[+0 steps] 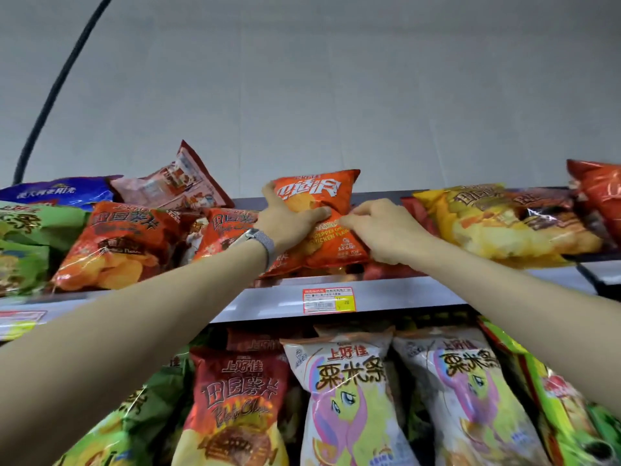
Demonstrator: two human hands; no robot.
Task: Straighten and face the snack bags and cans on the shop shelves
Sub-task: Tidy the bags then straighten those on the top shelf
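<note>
An orange chip bag (319,196) with white lettering stands tilted on the top shelf (275,297), leaning back. My left hand (289,220) grips its left side, thumb across the front and fingers behind the upper edge. My right hand (383,230) pinches the bag's right lower edge. A watch with a grey band sits on my left wrist. To the left lie red-orange chip bags (117,243), flat and askew. To the right a yellow bag (484,223) lies flat.
A blue bag (64,191) and a pink-red bag (181,183) lie at the back left, green bags (23,247) at far left, a red bag (601,196) at far right. The lower shelf holds upright red, white and green bags. A price tag (328,300) hangs on the shelf edge.
</note>
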